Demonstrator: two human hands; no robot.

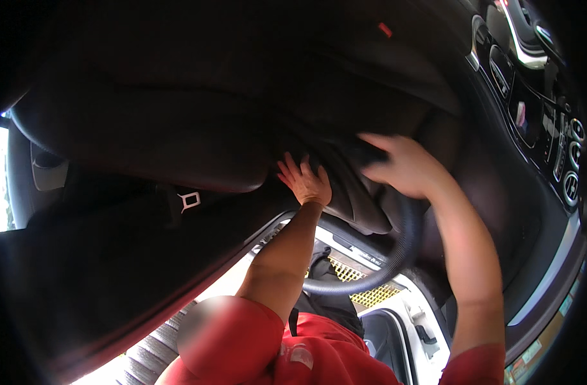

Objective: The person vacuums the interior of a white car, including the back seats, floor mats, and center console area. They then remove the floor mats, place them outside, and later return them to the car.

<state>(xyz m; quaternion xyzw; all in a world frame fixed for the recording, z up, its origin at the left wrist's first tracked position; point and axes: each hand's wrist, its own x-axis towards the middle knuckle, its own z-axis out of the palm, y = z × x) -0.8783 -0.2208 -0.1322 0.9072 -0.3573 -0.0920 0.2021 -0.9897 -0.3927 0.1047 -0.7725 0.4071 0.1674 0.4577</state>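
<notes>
My left hand [305,183] lies with its fingers spread on the side of a dark car seat [211,163], holding nothing. To its right, my right hand [401,166] is closed around the dark end piece of a vacuum hose; the hand is blurred, and the tip of the piece is lost in shadow. The grey ribbed vacuum hose [341,288] curves down from below this hand and back towards my body. A seat belt's metal tongue [191,199] shows to the left of my left hand.
The dashboard's control panel [548,125] with round air vents runs along the right. Below my hands are the door sill [356,250] and a yellow floor grating [365,288] outside. A red buckle button [385,30] shows at the top. The car door [423,327] stands open.
</notes>
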